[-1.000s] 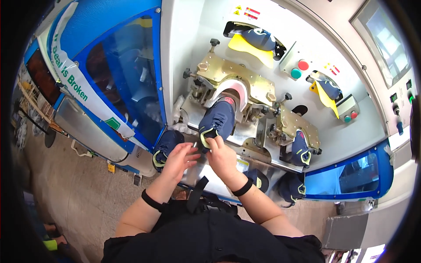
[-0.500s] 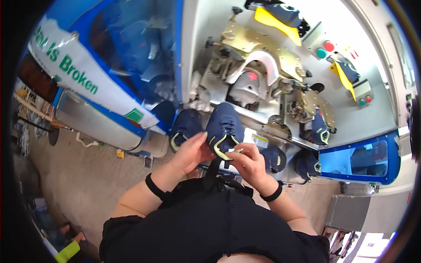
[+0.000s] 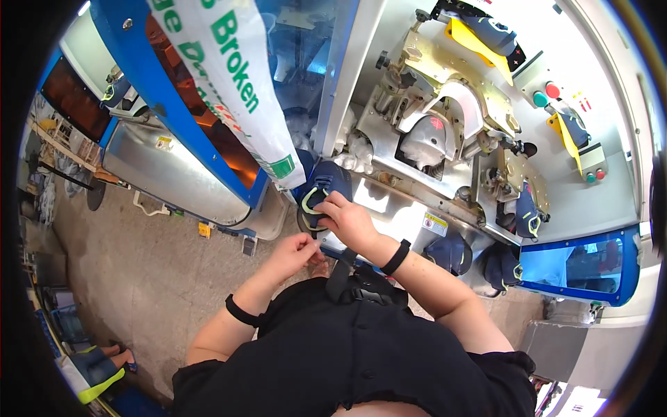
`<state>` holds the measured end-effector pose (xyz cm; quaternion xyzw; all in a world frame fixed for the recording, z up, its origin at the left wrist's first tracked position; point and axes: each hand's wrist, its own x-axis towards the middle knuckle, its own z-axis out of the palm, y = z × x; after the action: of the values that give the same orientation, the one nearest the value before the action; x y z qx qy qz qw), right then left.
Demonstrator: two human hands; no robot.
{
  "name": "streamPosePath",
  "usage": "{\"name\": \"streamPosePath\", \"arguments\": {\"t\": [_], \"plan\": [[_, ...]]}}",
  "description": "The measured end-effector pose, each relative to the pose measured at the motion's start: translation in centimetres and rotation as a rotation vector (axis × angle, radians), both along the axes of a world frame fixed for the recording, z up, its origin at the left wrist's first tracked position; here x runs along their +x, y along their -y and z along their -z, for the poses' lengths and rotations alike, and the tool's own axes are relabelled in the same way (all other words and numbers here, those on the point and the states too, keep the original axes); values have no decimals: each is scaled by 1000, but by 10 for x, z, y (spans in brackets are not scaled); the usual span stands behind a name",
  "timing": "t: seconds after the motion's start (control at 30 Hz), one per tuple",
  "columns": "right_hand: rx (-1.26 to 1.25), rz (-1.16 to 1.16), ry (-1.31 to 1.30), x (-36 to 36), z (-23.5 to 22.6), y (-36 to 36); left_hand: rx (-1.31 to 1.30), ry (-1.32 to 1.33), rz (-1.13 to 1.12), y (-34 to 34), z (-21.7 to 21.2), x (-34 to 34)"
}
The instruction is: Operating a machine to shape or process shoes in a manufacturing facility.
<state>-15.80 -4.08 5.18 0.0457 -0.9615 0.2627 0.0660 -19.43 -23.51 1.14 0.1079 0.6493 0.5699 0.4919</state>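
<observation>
Two hands at the front of a big shoe-lasting machine point(image 3: 445, 125), white housing with brass-coloured clamp plates and a blue guard frame point(image 3: 174, 118) on the person's left. A white banner with green lettering point(image 3: 236, 76) hangs across that guard. Grey concrete floor point(image 3: 118, 264) lower left.

Versus 0.5 s ago: view has swung left and closer to the machine, so the banner and guard now fill the upper left. The navy shoe upper with yellow-green trim point(image 3: 321, 194) was held out in front of the person by both hands; now it sits low at the machine's front edge, just beside the guard's lower corner, next to the steel ledge point(image 3: 389, 208).

Right hand point(image 3: 351, 221) is on the shoe upper, fingers curled over its collar, gripping it. Left hand point(image 3: 295, 251) has come off the shoe, sits below it and apart, fingertips pinched together; cannot tell whether anything small is between them. Black bands on both wrists.

More navy uppers: one mounted right of centre on the machine point(image 3: 528, 215), two lying on the lower ledge point(image 3: 451, 251). Red and green buttons point(image 3: 546, 94) on the panel at upper right.
</observation>
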Motion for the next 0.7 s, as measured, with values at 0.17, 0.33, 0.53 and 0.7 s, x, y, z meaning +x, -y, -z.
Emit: {"name": "streamPosePath", "arguments": {"t": [0.17,0.33,0.53,0.7], "plan": [[2,11,-335,10,-63,-30,172,-5,165,-13,-38,-2],[460,341,-869,-44,-199,-178,325,-67,324,-41,-98,-8],[364,682,-502,-94,-278,-306,573,-127,483,-100,-146,3],[212,504,-603,-70,-247,-276,641,-58,419,-136,-138,9]]}}
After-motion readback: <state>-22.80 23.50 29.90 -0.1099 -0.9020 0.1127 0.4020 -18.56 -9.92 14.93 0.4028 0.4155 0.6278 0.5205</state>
